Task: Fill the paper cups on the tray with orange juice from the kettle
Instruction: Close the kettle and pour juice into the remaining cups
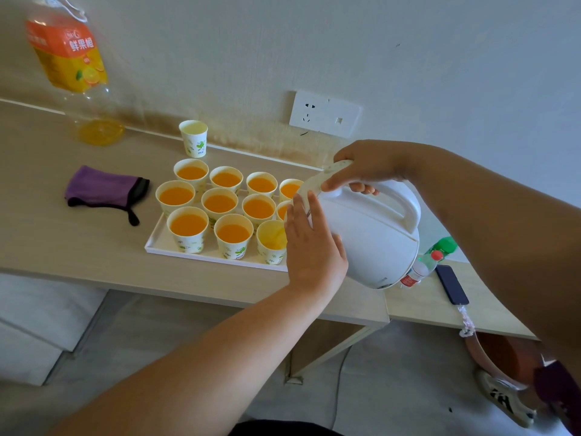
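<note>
Kettle [371, 234] of white plastic, round-bodied, held clear of the pale wooden worktop [63, 247] and tipped well over toward the tray. Left hand [314, 247] nearest, fingers [301, 212] straight and laid flat against the spout side of the body, steadying rather than gripping. Right hand [367, 166] above and beyond, fingers [364, 188] curled round the white loop handle, thumb on top, taking the weight. Spout and any stream hidden behind the left fingers.

Just left of those fingertips, a printed paper cup [271, 242] in the near row of the white rectangular tray [157, 243]: pale yellow inside, only partly full, so most likely the one being poured into now. Further left and beyond, the other paper cups [188, 225] in view, all orange nearly to the rim. Probably late in the job, with little left to fill.

Next move, by judgement: hold the tilt gentle, stop once level with the neighbours, then bring the kettle upright before shifting it. Impossible to tell whether another cup sits behind the left hand; worth checking.

Well left of the fingers, a purple cloth pouch [103, 190]. Beyond the tray, by the wall, a lone paper cup [194, 138] with no orange showing. Farthest left, a large clear plastic bottle [72, 67], orange-labelled, almost drained.
</note>
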